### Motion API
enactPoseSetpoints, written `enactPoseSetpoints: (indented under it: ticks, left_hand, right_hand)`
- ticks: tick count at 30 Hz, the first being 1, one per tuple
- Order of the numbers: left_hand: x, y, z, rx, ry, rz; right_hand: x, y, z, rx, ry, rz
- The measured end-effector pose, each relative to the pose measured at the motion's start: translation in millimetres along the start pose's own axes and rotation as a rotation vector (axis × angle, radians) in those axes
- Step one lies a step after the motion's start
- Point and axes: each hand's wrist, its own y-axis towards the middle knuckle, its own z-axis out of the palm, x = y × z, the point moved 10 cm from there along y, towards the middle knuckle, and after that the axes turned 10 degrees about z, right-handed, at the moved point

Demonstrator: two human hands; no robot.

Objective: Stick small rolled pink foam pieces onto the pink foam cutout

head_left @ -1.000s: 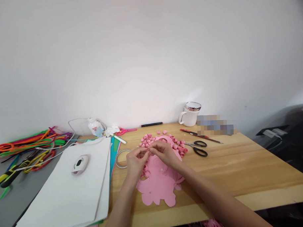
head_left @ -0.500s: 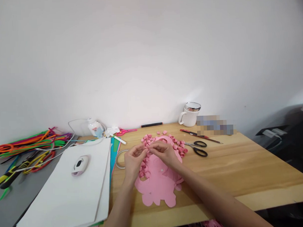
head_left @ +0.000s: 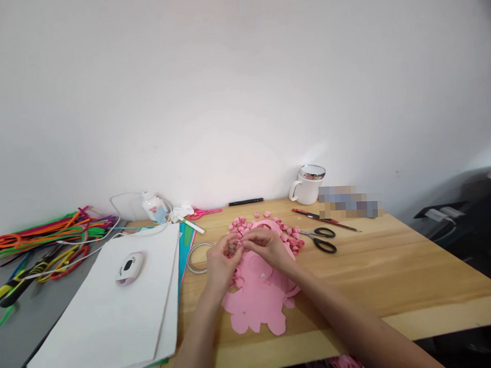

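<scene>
Above the pink paper cutout (head_left: pixel 258 307), my left hand (head_left: pixel 224 260) and my right hand (head_left: pixel 267 247) meet fingertip to fingertip. Both are closed in a pinch on a small pink paper curl (head_left: pixel 239 245), mostly hidden by the fingers. Beneath my hands the cutout lies flat, with a scalloped lower edge and a rounded shape on top. Many rolled pink paper curls (head_left: pixel 292 237) are heaped around its upper part. Left of my left hand lies a roll of tape (head_left: pixel 197 270), partly covered by that hand.
Black-handled scissors (head_left: pixel 323 239) and pencils (head_left: pixel 343 225) lie to the right, below a white mug (head_left: pixel 306 188). A black marker (head_left: pixel 246 202) rests by the wall. White paper sheets (head_left: pixel 101 318) carry a small white device (head_left: pixel 130 267); pipe cleaners (head_left: pixel 49 231) and pliers (head_left: pixel 27 277) lie farther left.
My left hand has shifted slightly right and its fingers have curled more around the fingertips' meeting point. My right hand stays nearly in place. The cutout has moved very slightly.
</scene>
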Motion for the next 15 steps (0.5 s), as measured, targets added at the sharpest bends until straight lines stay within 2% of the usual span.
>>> enactPoseSetpoints:
  ticks: [5, 11, 15]
  left_hand:
    - [-6, 1, 2.0, 0.034, 0.079, 0.072]
    - [-8, 2, 3.2, 0.049, 0.053, 0.111]
    - [-3, 1, 4.2, 0.055, 0.028, 0.088]
  right_hand:
    - [-1, 1, -1, -0.003, -0.062, -0.03]
    - [-17, 4, 1, 0.046, 0.125, 0.09]
    - [-25, 3, -2, 0.006, 0.203, 0.165]
